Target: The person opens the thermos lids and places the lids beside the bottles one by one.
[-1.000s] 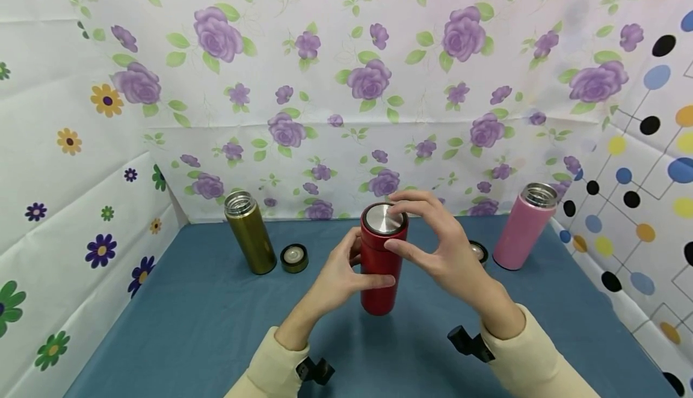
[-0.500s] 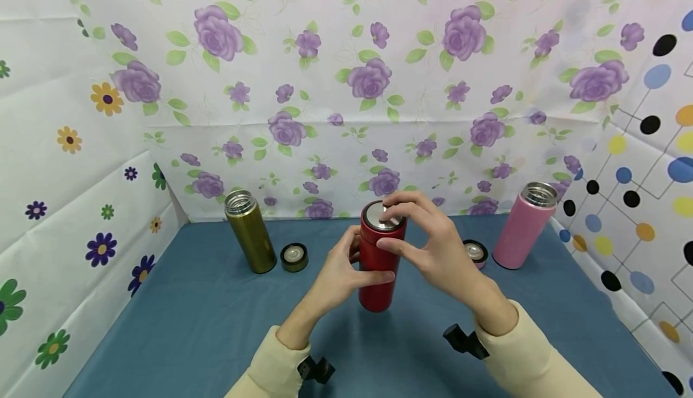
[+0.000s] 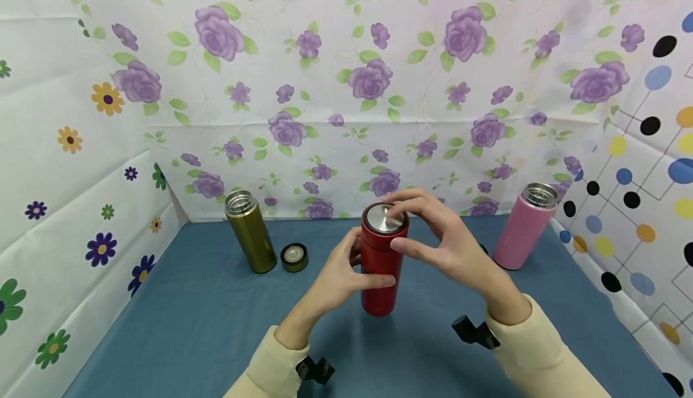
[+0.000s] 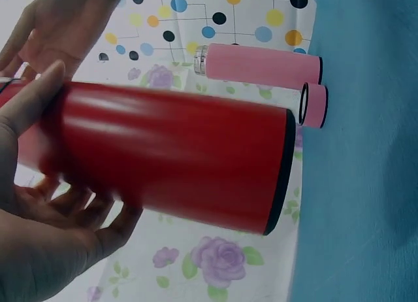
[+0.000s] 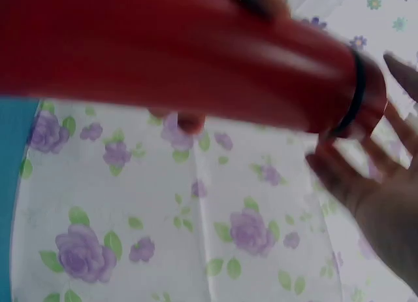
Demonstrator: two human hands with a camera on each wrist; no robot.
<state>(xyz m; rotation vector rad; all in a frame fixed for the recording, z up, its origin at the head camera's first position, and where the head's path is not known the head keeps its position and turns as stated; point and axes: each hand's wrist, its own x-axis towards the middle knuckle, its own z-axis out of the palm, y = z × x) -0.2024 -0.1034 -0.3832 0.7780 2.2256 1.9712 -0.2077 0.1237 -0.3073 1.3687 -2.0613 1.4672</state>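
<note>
A red thermos point(image 3: 379, 278) with a steel-topped lid point(image 3: 383, 219) stands upright between both hands at the middle. My left hand point(image 3: 338, 278) grips its body, thumb point(image 3: 379, 281) across the front and fingers around the far side. Up at the lid, my right hand point(image 3: 446, 244) has its thumb at the near side and its fingers curled over the top and far edge. In the right wrist view, those fingertips surround the lid end, past a dark ring point(image 5: 353, 93). The left wrist view shows the red body and its black base point(image 4: 281, 174).
An uncapped olive-gold thermos point(image 3: 251, 235) stands at the back left, its cap point(image 3: 294, 257) beside it. At the back right is an uncapped pink thermos point(image 3: 525, 229); its pink cap point(image 4: 316, 106) is mostly hidden behind the right hand in the head view. Blue cloth point(image 3: 189, 326) covers the table.
My right hand shifted left over the lid, then back right, its thumb now farther right on the lid's side. The red thermos swayed slightly left and back; the left hand keeps its grip.
</note>
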